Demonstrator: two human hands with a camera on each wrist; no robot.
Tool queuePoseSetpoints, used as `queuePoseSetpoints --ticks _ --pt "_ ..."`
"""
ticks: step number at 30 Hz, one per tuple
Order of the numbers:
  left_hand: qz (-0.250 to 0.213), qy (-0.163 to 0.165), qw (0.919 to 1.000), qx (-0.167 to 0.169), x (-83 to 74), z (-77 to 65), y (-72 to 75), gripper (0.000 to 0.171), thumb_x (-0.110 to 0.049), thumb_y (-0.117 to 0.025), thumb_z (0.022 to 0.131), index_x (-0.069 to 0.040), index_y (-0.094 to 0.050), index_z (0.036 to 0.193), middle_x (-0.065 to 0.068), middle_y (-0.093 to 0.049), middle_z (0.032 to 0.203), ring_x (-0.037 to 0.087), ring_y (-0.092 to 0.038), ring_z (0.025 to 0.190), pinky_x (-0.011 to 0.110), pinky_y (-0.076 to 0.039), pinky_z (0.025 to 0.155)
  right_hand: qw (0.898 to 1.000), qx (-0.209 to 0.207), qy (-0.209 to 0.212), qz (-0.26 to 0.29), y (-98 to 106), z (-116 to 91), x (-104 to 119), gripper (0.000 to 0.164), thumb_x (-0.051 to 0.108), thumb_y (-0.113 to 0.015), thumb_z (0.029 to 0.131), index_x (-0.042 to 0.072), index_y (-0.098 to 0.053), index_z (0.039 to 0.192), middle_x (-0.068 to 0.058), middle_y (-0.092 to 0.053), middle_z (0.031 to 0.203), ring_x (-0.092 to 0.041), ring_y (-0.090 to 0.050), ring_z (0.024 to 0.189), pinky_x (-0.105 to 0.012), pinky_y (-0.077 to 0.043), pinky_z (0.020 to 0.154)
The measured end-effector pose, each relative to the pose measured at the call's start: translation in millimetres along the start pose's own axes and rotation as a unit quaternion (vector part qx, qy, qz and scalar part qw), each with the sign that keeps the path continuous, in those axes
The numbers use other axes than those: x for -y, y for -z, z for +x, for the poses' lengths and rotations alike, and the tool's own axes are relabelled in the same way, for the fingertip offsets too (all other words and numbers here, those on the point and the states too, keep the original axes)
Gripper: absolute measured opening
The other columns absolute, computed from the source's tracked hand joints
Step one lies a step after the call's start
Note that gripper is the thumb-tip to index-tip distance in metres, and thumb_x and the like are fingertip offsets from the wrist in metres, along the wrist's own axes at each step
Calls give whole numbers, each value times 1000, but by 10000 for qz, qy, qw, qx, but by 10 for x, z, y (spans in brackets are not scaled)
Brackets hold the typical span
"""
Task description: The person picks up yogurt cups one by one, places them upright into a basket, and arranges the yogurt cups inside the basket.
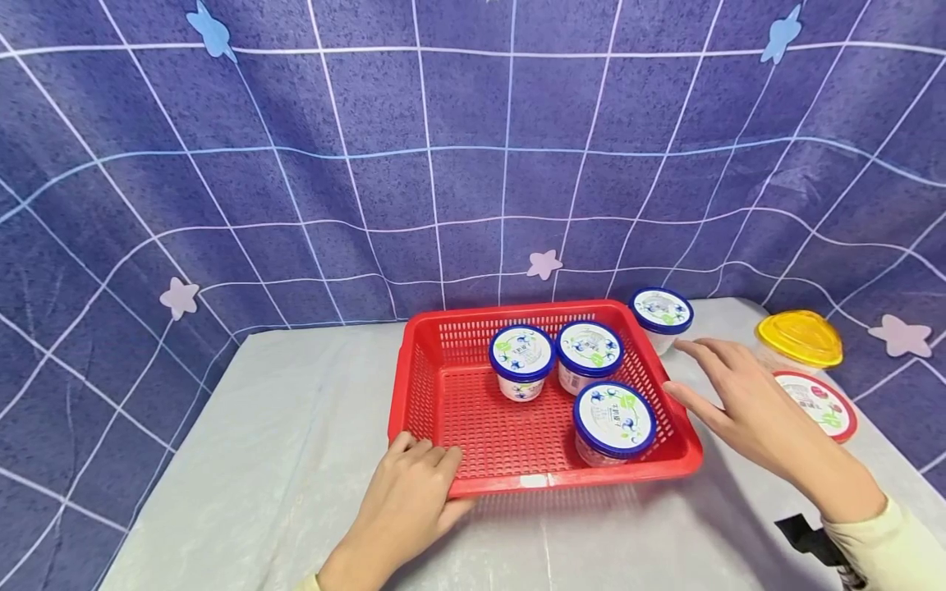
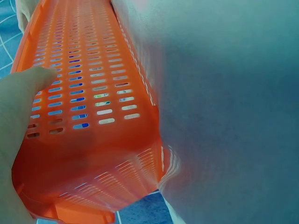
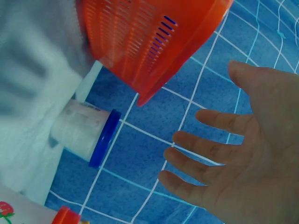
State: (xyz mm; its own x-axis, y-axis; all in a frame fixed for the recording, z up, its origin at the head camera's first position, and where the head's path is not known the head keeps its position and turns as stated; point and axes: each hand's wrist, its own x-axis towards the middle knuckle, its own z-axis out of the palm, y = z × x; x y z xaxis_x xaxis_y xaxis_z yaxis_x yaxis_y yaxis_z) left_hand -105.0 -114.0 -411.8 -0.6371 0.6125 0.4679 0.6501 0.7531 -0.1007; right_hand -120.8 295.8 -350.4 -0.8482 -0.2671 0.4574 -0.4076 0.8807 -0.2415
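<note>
My left hand (image 1: 406,501) grips the front left corner of a red plastic basket (image 1: 479,435), its thumb (image 2: 39,78) against the slotted outer wall in the left wrist view. Three white tubs with blue lids, a left one (image 1: 521,353), a middle one (image 1: 590,349) and a front one (image 1: 615,423), stand inside toward the right. Beside the basket's right wall my right hand (image 1: 754,410) is held with fingers spread and nothing in them. Just beyond its fingertips, outside the basket at the back right, stands another blue-lidded tub (image 3: 81,130).
To the right of my right hand are a tub with a yellow lid (image 1: 798,338) and one with a red lid (image 1: 816,406). A pale cover lies over the table (image 1: 244,460). Behind it hangs a blue gridded curtain (image 1: 473,189) with stars.
</note>
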Motion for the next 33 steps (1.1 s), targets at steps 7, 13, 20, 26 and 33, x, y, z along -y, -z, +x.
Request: queuePoseSetpoints --ticks 7,13,20,26,33 --pt "-14 -20 10000 -71 8 -7 -4 48 -56 -76 73 -11 -66 87 -2 -64 67 19 -58 61 36 -36 73 9996 -257 20 -90 -29 -100 -98 64 32 -77 84 3 -54 136 -22 -58 124 -44 -49 117 -60 -34 98" --pt "-26 -10 9999 -102 4 -13 -1 49 -55 -75 75 -10 -68 92 0 -68 73 19 -61 65 37 -37 74 9980 -560 82 -289 -39 -186 -210 61 32 -77 83 1 -56 132 -23 -58 120 -46 -47 119 -62 -32 101" --pt "-34 -18 9999 -109 6 -17 -5 47 -55 -77 73 -11 -65 87 -2 -64 68 19 -57 62 36 -36 73 9954 -864 101 -409 -43 -339 -398 58 34 -77 83 -1 -59 126 -21 -57 117 -46 -50 114 -61 -34 95" --pt "-24 -58 9998 -183 19 -16 -13 46 -55 -76 74 -12 -63 85 -3 -61 65 19 -55 60 37 -36 72 9930 -897 -343 -681 -58 -462 -513 54 35 -76 83 1 -61 121 -26 -56 121 -50 -49 114 -66 -34 90" --pt "-24 -48 9998 -167 8 -15 -15 46 -54 -76 74 -11 -66 89 -1 -65 69 20 -60 63 37 -37 73 9883 -545 -1025 -992 -57 -581 -650 54 36 -73 86 6 -55 127 -31 -50 121 -61 -41 108 -72 -30 76"
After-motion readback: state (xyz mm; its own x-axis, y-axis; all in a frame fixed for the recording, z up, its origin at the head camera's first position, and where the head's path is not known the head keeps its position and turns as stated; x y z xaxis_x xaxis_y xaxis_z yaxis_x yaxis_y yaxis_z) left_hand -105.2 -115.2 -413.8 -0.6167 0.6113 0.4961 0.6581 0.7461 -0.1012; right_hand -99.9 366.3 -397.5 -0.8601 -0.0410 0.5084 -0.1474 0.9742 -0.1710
